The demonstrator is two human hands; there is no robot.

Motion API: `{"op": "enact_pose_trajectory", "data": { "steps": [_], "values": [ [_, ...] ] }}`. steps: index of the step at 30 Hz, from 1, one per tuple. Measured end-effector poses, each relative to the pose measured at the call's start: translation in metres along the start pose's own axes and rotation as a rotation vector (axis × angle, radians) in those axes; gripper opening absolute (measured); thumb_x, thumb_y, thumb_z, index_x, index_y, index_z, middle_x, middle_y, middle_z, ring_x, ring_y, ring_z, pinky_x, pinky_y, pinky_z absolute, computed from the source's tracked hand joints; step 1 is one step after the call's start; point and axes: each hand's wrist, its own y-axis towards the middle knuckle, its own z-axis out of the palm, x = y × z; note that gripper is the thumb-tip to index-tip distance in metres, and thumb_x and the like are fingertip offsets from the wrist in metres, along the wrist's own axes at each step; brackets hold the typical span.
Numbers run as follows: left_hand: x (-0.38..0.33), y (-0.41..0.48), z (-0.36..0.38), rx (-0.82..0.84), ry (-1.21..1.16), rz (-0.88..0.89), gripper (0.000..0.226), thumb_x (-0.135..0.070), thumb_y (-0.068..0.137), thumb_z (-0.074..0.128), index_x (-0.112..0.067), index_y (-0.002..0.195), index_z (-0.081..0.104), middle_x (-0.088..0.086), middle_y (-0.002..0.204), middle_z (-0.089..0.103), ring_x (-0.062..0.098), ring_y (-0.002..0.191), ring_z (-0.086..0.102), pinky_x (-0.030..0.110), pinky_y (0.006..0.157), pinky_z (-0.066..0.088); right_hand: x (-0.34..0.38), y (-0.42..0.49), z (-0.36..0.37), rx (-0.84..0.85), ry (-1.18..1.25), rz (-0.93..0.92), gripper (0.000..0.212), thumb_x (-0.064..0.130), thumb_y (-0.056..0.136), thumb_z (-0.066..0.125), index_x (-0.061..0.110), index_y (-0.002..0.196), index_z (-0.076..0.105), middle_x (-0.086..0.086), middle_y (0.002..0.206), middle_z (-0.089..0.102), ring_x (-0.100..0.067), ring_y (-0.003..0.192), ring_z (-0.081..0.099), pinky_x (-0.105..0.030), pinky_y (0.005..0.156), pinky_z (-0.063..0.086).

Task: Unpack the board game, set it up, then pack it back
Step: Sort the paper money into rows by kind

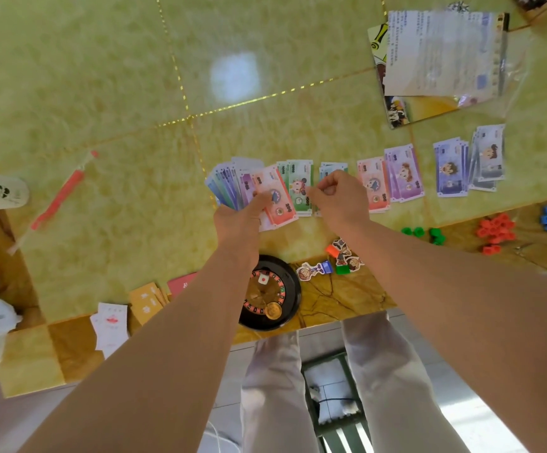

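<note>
Gripping a fan of play money (265, 194) in the left hand (241, 220), above mid-table. Pinching the edge of a green note (300, 191) with the right hand (337, 199) — fingers curled, just beside the fan at 3 o'clock. Sorted piles (403, 173) in a row further toward 3 o'clock on the table (102, 93). Roulette wheel (267, 294) at 6 o'clock — by the near edge, partly under the left forearm.
</note>
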Motion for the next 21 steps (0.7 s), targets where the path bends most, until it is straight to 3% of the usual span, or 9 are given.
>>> {"op": "enact_pose_trajectory", "data": {
  "steps": [3, 6, 9, 11, 14, 17, 19, 21],
  "values": [
    [0.001, 0.0, 0.005, 0.025, -0.009, -0.007, 0.025, -0.011, 0.071, 0.082, -0.015, 0.09, 0.066, 0.009, 0.096, 0.074, 0.028, 0.092, 0.071, 0.044, 0.087, 0.056, 0.004, -0.004, -0.004, 0.139, 0.203, -0.018, 0.035, 0.042, 0.084, 0.071, 0.008, 0.089, 0.065, -0.013, 0.084, 0.066, -0.014, 0.071, 0.056, -0.029, 0.068, 0.046],
    [0.0, -0.003, 0.013, 0.108, -0.052, -0.016, 0.025, -0.014, 0.072, 0.083, -0.012, 0.092, 0.067, 0.011, 0.097, 0.074, 0.03, 0.094, 0.07, 0.048, 0.091, 0.054, 0.007, -0.007, -0.01, 0.236, 0.207, -0.041, 0.024, 0.029, 0.08, 0.077, 0.007, 0.087, 0.07, -0.011, 0.083, 0.071, -0.013, 0.07, 0.058, -0.03, 0.071, 0.05],
    [-0.004, -0.01, 0.024, 0.216, -0.124, -0.03, 0.006, -0.01, 0.087, 0.069, -0.012, 0.092, 0.066, 0.003, 0.083, 0.075, 0.018, 0.077, 0.073, 0.035, 0.074, 0.06, 0.006, -0.004, -0.023, 0.222, 0.213, -0.045, 0.013, 0.022, 0.083, 0.075, 0.01, 0.083, 0.07, -0.006, 0.075, 0.069, -0.01, 0.064, 0.057, -0.025, 0.066, 0.049],
    [-0.007, -0.013, 0.033, 0.229, -0.132, -0.038, 0.008, -0.003, 0.089, 0.063, -0.01, 0.093, 0.064, 0.0, 0.075, 0.075, 0.013, 0.068, 0.072, 0.028, 0.063, 0.059, 0.003, -0.002, -0.033, 0.222, 0.237, -0.046, 0.007, 0.019, 0.085, 0.073, 0.014, 0.082, 0.069, 0.002, 0.07, 0.066, -0.003, 0.058, 0.054, -0.016, 0.061, 0.046],
    [-0.005, -0.015, 0.047, 0.191, -0.037, -0.022, 0.018, 0.003, 0.086, 0.062, -0.015, 0.085, 0.062, -0.004, 0.069, 0.072, 0.012, 0.064, 0.07, 0.029, 0.068, 0.058, -0.005, 0.003, -0.05, 0.19, 0.257, -0.019, 0.006, 0.017, 0.086, 0.071, 0.012, 0.089, 0.069, 0.004, 0.07, 0.064, 0.001, 0.054, 0.051, -0.015, 0.059, 0.044],
    [0.0, -0.015, 0.061, 0.112, 0.032, -0.02, 0.017, -0.008, 0.08, 0.072, -0.02, 0.085, 0.059, 0.002, 0.083, 0.068, 0.021, 0.082, 0.065, 0.04, 0.084, 0.053, -0.015, 0.009, -0.068, 0.124, 0.27, 0.031, 0.01, 0.014, 0.087, 0.07, 0.006, 0.094, 0.069, 0.002, 0.07, 0.062, -0.003, 0.056, 0.052, -0.016, 0.054, 0.044],
    [0.004, -0.016, 0.071, 0.086, 0.053, -0.021, 0.019, -0.011, 0.079, 0.073, -0.02, 0.085, 0.058, 0.004, 0.087, 0.065, 0.023, 0.088, 0.063, 0.038, 0.082, 0.051, -0.024, 0.013, -0.08, 0.072, 0.24, 0.053, 0.01, 0.013, 0.088, 0.068, 0.006, 0.095, 0.068, 0.0, 0.074, 0.062, -0.006, 0.06, 0.055, -0.015, 0.051, 0.047],
    [0.006, -0.019, 0.081, 0.084, 0.059, -0.014, 0.019, -0.009, 0.079, 0.073, -0.019, 0.085, 0.058, 0.005, 0.088, 0.065, 0.024, 0.09, 0.065, 0.038, 0.082, 0.052, -0.036, 0.019, -0.089, 0.022, 0.136, 0.064, 0.008, 0.017, 0.087, 0.069, 0.01, 0.091, 0.067, 0.001, 0.077, 0.063, -0.01, 0.068, 0.058, -0.021, 0.064, 0.052]
  ]
}}
